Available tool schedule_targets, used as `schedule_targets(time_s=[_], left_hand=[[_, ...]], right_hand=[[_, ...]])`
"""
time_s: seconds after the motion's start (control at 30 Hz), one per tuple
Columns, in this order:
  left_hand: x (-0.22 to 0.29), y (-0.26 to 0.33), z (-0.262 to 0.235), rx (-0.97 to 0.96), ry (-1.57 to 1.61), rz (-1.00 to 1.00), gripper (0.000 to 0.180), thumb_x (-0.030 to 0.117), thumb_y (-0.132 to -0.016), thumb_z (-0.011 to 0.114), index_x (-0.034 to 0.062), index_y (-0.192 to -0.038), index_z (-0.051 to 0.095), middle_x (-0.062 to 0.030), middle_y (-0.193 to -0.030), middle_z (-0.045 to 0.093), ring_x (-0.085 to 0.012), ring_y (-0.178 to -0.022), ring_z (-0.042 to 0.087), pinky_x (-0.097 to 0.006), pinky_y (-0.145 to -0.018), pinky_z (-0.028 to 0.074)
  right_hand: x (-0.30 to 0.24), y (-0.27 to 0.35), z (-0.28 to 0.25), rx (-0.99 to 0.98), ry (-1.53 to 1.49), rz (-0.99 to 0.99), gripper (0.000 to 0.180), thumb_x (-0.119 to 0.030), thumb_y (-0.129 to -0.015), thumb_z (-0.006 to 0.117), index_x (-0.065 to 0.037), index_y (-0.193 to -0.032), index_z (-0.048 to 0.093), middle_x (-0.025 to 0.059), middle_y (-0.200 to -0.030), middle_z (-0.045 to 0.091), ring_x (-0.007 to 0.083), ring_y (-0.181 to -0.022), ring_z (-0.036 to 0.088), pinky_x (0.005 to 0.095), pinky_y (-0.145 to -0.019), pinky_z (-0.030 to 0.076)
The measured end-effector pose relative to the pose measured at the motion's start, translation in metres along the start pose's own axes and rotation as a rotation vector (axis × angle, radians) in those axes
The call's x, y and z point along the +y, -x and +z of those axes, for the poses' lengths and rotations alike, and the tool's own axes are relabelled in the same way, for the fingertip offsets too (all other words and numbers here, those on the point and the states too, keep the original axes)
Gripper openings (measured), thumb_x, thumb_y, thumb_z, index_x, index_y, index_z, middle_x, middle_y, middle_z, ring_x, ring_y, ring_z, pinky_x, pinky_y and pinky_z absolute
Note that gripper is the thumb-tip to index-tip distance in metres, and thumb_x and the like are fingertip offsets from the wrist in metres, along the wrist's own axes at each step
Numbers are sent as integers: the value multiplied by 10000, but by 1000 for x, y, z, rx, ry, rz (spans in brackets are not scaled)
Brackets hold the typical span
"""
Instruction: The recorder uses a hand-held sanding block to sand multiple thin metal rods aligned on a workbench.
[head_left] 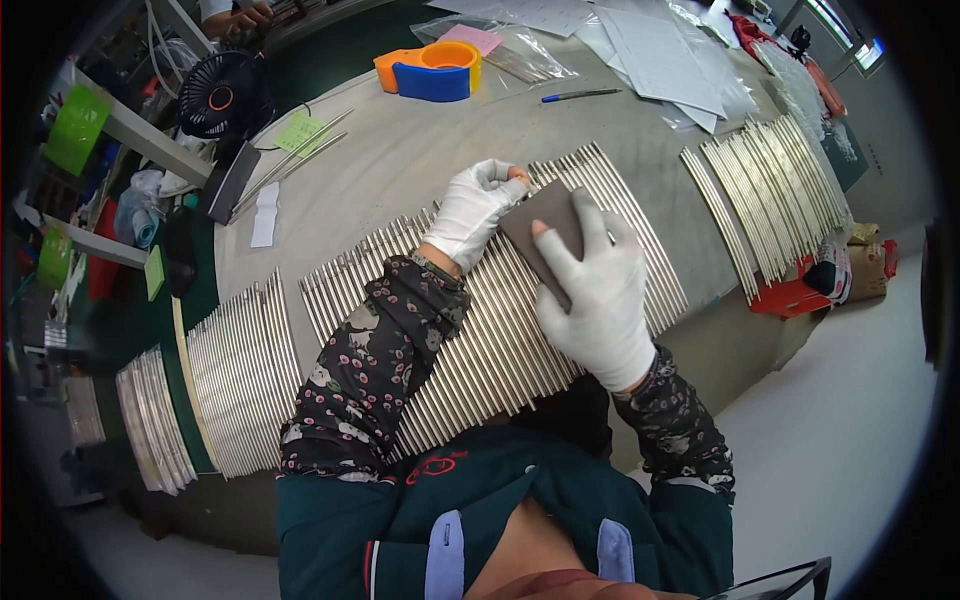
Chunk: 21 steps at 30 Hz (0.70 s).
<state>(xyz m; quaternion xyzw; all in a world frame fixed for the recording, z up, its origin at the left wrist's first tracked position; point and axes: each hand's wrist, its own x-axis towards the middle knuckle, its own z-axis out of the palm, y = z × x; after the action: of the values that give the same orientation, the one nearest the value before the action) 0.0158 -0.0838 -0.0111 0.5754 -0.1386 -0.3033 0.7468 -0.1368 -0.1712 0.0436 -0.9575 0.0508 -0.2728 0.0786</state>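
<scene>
My right hand (605,295), in a white glove with bare fingertips showing, grips a flat grey-brown rectangular pad (535,235), perhaps an abrasive one. The pad lies over the upper part of a wide row of thin, shiny metal rods (490,345) laid side by side on the table. Beside the pad's upper left corner, my left hand (475,215) is closed with thumb and forefinger together at the rods' far ends. It seems to pinch a rod end, but what it holds is too small to make out. Patterned sleeves cover both my forearms.
More rods lie in groups on the left (240,385) and right (775,190). Toward the back are an orange and blue tape dispenser (430,75), a pen (580,95) and papers (665,60). A black fan (225,95) stands at far left; another person's hand (240,18) shows beyond it.
</scene>
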Motion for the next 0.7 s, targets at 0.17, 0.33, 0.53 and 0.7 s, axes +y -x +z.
schedule_targets(time_s=[0.17, 0.33, 0.53, 0.7], left_hand=[[5, -1, -3, -48, -19, -39, 161, 99, -899, 622, -11, -1005, 571, -56, -843, 660, -21, -560, 469, -158, -497, 366], [3, 0, -4, -44, -44, -48, 152, 112, -885, 640, 11, -994, 608, -8, -817, 655, -26, -632, 529, -161, -552, 411], [4, 2, -5, -47, -33, -51, 166, 115, -883, 642, 1, -997, 602, -13, -824, 657, -26, -634, 530, -162, -557, 415], [8, 4, 4, 11, -87, -60, 158, 130, -892, 634, 25, -998, 582, 33, -716, 569, -10, -500, 425, -157, -441, 327]], right_hand=[[29, -1, 3, 69, 149, 131, 448, -141, -648, 651, -106, -1095, 645, 244, -1242, 492, 379, -1012, 509, 447, -823, 448], [30, 11, 7, 26, 138, 127, 439, -132, -641, 651, -99, -1080, 645, 252, -1256, 489, 379, -995, 514, 462, -814, 446], [10, 9, 2, 18, 23, 39, 440, -116, -646, 650, -99, -1085, 652, 249, -1235, 501, 381, -1001, 499, 450, -829, 437], [-4, 11, -6, -17, -64, -41, 428, -122, -639, 634, -106, -1066, 660, 257, -1230, 504, 379, -970, 518, 447, -784, 454]])
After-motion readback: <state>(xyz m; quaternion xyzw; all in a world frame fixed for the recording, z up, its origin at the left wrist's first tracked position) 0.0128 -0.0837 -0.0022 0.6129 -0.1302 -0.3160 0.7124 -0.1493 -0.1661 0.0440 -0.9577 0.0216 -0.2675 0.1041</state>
